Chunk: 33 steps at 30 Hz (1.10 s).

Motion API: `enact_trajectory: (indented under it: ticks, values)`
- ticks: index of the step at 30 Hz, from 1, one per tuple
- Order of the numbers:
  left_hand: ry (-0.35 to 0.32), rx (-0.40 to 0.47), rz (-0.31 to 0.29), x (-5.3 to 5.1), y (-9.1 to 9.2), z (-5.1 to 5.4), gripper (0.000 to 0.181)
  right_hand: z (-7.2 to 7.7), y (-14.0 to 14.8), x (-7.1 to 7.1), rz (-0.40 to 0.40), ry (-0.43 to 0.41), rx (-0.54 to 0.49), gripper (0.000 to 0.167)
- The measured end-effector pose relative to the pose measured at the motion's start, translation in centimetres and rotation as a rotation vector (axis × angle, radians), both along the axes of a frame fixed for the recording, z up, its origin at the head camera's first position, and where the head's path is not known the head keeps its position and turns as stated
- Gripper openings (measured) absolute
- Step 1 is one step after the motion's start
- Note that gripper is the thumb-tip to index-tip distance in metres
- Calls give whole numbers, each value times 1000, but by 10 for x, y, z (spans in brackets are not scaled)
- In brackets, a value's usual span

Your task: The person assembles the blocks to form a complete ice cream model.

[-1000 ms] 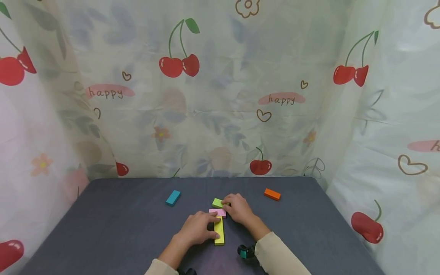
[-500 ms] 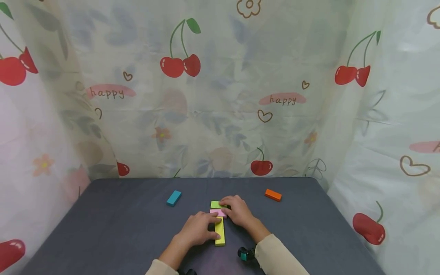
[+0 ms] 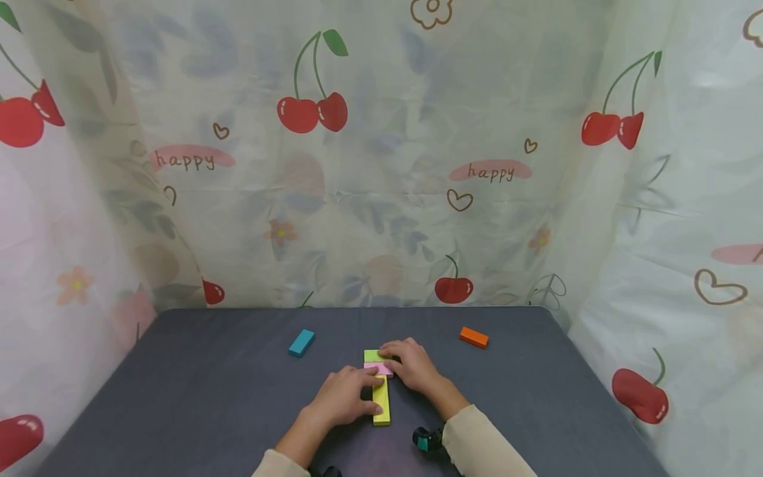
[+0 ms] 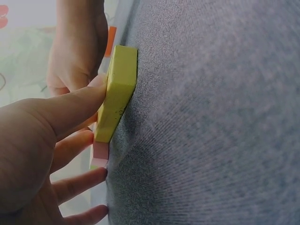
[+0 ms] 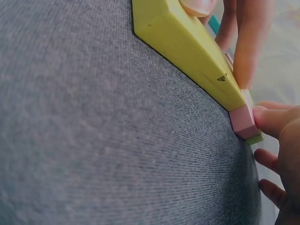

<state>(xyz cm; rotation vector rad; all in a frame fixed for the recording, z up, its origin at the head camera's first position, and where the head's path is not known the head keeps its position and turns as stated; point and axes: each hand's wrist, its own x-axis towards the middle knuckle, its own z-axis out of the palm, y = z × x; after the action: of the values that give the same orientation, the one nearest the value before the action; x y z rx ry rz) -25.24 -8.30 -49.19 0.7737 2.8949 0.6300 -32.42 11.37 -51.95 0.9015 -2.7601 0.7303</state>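
Note:
The yellow block [image 3: 381, 401] lies lengthwise toward the person, its far end against the pink block [image 3: 379, 368], which lies crosswise. Beyond the pink one, touching it, is the green block [image 3: 372, 356], also crosswise. My left hand [image 3: 341, 396] rests thumb and fingertips on the yellow block, with a finger near the pink block's edge. The left wrist view shows its thumb on the yellow block [image 4: 123, 70], other fingers spread. My right hand [image 3: 414, 366] touches the right ends of the green and pink blocks with finger and thumb, partly covering the green one.
A blue block [image 3: 301, 343] lies at the back left of the dark table [image 3: 238, 397], an orange block [image 3: 473, 337] at the back right. A black device with a teal part [image 3: 424, 440] is at the right wrist. A patterned curtain [image 3: 381, 146] hangs behind.
The green block has turned from slightly angled to straight alongside the pink block, with my right hand's fingers shifting slightly left. My left hand has stayed on the yellow block.

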Motion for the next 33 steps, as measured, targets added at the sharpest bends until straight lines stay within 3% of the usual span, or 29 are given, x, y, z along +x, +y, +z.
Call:
enact_trajectory:
  ticks: [16, 22, 33]
  values:
    - [-24, 1, -35, -7, -1, 2, 51, 9, -5, -1, -25, -22, 6, 18]
    - [-11, 1, -32, -9, -2, -2, 49, 7, -9, 2, -52, -32, -5, 17]
    - [-13, -36, 9, -17, -4, -8, 70, 4, 4, 4, -81, 74, -73, 17]
